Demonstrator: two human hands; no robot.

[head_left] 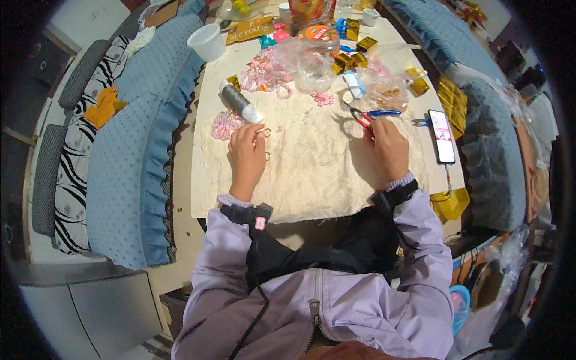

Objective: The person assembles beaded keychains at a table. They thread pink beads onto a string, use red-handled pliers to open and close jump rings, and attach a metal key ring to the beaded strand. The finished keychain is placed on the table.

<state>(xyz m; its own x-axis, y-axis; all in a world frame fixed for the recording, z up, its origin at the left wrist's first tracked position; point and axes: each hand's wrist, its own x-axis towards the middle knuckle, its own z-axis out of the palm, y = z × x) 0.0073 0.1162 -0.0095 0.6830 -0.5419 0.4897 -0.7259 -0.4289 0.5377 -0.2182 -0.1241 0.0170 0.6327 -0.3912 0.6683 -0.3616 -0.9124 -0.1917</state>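
In the head view, near the worktop's (pixel 203 174) left edge, the left hand (pixel 246 155) curls beside gold rings (pixel 267 132); I cannot tell whether it pinches one. Toward the right edge, the right hand (pixel 388 149) is closed on red-handled pliers (pixel 362 118), tips toward the far edge. A thread spool (pixel 235 99) lies beyond the left hand.

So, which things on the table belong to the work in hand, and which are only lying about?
Likely the work:
red-handled metal pliers, in the right hand
cylindrical grey spool, near the left hand
small pink beads

Likely lying about:
round white plastic tub
black rectangular phone, screen lit
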